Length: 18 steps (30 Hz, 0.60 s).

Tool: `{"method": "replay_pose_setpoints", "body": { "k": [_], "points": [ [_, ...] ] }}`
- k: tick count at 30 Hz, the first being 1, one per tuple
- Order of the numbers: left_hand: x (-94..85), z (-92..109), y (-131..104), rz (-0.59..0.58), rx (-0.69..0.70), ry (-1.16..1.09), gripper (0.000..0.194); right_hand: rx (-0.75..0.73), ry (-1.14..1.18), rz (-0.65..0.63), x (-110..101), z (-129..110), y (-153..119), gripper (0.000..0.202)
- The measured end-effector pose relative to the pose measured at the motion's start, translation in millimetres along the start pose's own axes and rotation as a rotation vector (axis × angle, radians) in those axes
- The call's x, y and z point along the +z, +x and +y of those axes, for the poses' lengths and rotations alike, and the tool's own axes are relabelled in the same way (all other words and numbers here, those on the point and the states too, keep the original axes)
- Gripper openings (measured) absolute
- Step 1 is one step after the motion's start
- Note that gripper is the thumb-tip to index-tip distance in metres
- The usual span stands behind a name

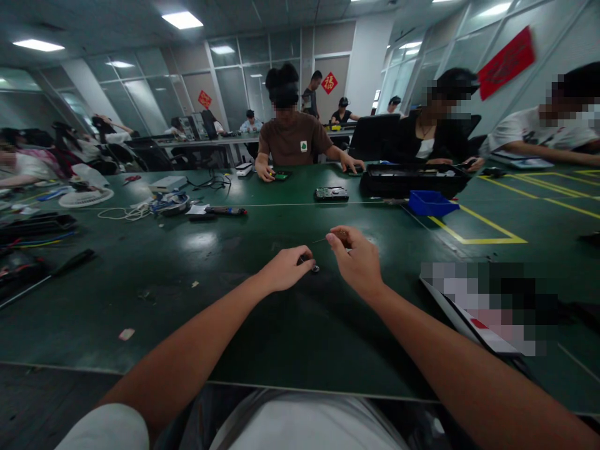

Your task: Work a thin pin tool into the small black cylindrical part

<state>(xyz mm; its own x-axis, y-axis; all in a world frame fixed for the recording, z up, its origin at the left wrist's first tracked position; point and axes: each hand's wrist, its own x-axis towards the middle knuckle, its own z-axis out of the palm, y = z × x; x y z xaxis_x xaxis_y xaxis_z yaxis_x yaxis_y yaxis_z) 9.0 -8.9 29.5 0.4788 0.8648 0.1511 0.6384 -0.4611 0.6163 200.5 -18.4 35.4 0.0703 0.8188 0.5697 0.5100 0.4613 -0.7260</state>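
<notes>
My left hand (291,269) is closed, its thumb and fingers pinching a small dark part with a silvery round end (315,269), just above the green table. Most of that part is hidden by the fingers, so its kind is unclear. To the right, my right hand (359,259) is closed around a small screwdriver (319,240). Its thin shaft points left, toward the space above my left fingers, and its brownish handle sits mostly inside the hand. The shaft's tip stands apart from the small part.
Ahead on the table (262,344) lies a hard drive (331,194), with a blue bin (432,203) and a black tray (415,181) to its right. Tools (225,211) and cables (169,203) lie left. A pixelated flat item (473,312) is near my right forearm. People sit opposite.
</notes>
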Motion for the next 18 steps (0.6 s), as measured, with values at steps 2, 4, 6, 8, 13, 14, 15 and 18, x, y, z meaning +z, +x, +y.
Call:
{"method": "replay_pose_setpoints", "body": {
  "k": [2, 4, 6, 8, 13, 14, 15, 18],
  "points": [
    [5.8, 1, 4, -0.070, 0.038, 0.100, 0.025, -0.039, -0.045, -0.008, -1, -2, 0, 0.026],
    [12.3, -1, 8, -0.109, 0.062, 0.225, 0.029, -0.091, -0.083, 0.007, -1, -4, 1, 0.024],
    [17.7, -2, 12, -0.129, 0.080, 0.327, 0.031, -0.133, -0.109, 0.028, -2, -5, 1, 0.021],
    [20.7, -3, 15, -0.143, 0.095, 0.382, 0.027, -0.154, -0.117, 0.035, -2, -5, 1, 0.020],
    [17.3, -3, 19, -0.150, 0.107, 0.363, 0.016, -0.152, -0.098, 0.037, -1, -4, 1, 0.020],
    [15.2, -4, 18, -0.147, 0.101, 0.348, 0.016, -0.149, -0.098, 0.042, -2, -4, 1, 0.021],
    [12.9, -6, 18, -0.141, 0.092, 0.337, 0.017, -0.146, -0.096, 0.045, -2, -5, 1, 0.021],
    [3.7, -14, 14, -0.114, 0.055, 0.330, 0.018, -0.134, -0.081, 0.050, -3, -6, 1, 0.021]
  ]
}}
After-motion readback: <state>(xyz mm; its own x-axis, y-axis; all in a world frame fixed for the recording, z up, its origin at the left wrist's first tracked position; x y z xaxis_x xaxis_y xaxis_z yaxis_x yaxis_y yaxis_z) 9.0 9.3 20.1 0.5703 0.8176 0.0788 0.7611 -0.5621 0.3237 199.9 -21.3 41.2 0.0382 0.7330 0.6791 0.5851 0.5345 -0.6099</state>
